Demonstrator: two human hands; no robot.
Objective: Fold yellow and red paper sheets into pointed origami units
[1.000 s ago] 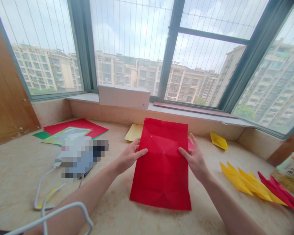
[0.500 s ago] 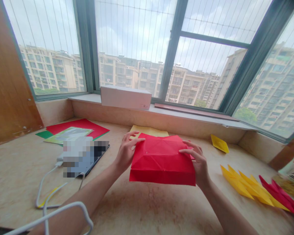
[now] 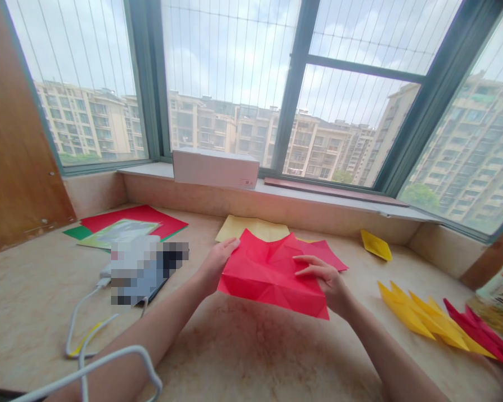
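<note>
A creased sheet of red paper (image 3: 268,279) is held up above the stone counter, its near edge folded downward. My left hand (image 3: 220,259) grips its left edge, the fingers pressed together near the far left corner. On the right side, my right hand (image 3: 324,279) holds the sheet with fingers lying over its top; the thumb is hidden. Behind the held sheet lie another red paper (image 3: 329,254) and a pale yellow paper (image 3: 254,226), both partly covered.
At left are red paper (image 3: 171,219), a phone (image 3: 151,279) and a white cable (image 3: 121,353). Folded yellow pieces (image 3: 427,318), a folded red piece (image 3: 482,335) and a yellow paper shape (image 3: 376,245) lie at right. A white box (image 3: 213,167) stands on the sill.
The red sheet has tilted, its right side lower and its surface more bent. My right hand has shifted left and down over it, uncovering more of the red paper behind.
</note>
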